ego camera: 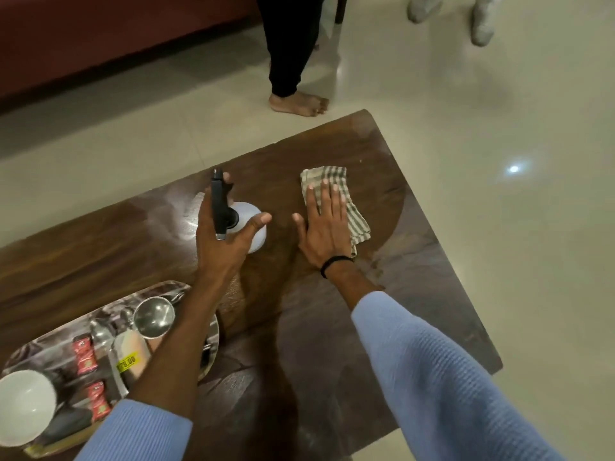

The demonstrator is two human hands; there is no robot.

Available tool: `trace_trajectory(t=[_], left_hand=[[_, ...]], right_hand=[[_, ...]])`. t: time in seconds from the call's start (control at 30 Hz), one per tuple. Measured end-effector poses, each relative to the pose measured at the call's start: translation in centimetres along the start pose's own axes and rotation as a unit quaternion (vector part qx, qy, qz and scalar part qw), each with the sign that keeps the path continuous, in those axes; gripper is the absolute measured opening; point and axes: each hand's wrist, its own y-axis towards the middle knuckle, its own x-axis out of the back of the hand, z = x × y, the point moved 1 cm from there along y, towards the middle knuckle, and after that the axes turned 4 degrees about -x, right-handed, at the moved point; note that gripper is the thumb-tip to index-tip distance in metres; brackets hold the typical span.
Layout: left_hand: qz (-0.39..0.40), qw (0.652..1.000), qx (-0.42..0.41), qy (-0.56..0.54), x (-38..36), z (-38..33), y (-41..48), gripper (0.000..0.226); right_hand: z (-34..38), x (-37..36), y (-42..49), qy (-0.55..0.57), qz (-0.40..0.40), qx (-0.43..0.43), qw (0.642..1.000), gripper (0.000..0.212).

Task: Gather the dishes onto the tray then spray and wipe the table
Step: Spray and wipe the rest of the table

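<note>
The spray bottle stands on the worktop, gripped by the left hand; the right hand lies open and flat on the striped cloth.

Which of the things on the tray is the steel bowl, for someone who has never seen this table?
Start at the dark wooden table and find the oval tray at its near left corner. The steel bowl sits at the tray's far end, just left of the left forearm. It is shiny metal and tilted, unlike the larger white bowl at the near end.
</note>
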Motion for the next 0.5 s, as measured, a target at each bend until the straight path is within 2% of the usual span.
trace_trajectory(t=[0.03,0.1,0.2,0.23,0.27,0.33,0.43,0.5], left_hand=[[-0.005,1.000,0.009,-0.008,-0.4,-0.2,0.0,0.116],[-0.028,0.998,-0.042,-0.028,-0.6,-0.8,0.3,0.107],[-0.028,0.980,-0.196,-0.020,-1.2,-2.3,-0.3,0.060],[-0.036,0.972,-0.231,-0.013,-1.4,-2.9,-0.8,0.052],[-0.045,0.969,-0.241,-0.002,-1.7,-3.2,-1.2,0.049],[-0.054,0.976,-0.211,0.017,-2.5,-3.6,-2.4,0.046],[0.007,0.966,-0.259,0.022,-3.5,-3.2,-4.0,0.032],[0.036,0.975,-0.221,0.009,-4.1,-2.9,-5.8,0.029]], right_hand=[[-0.3,-0.2,-0.2,-0.005,0.003,0.002,1.000,0.061],[-1.0,-0.3,-0.7,-0.006,0.004,0.008,1.000,0.056],[-2.3,0.1,-2.3,-0.004,0.008,0.005,1.000,0.056],[-3.0,0.2,-3.0,-0.006,0.009,0.000,1.000,0.056],[-4.0,0.5,-3.9,-0.007,0.008,-0.012,1.000,0.057],[-6.0,1.1,-5.8,-0.011,0.005,-0.044,0.999,0.059],[-9.2,1.9,-9.0,-0.019,-0.001,-0.102,0.995,0.062],[-11.2,2.3,-10.9,-0.024,-0.010,-0.139,0.990,0.063]])
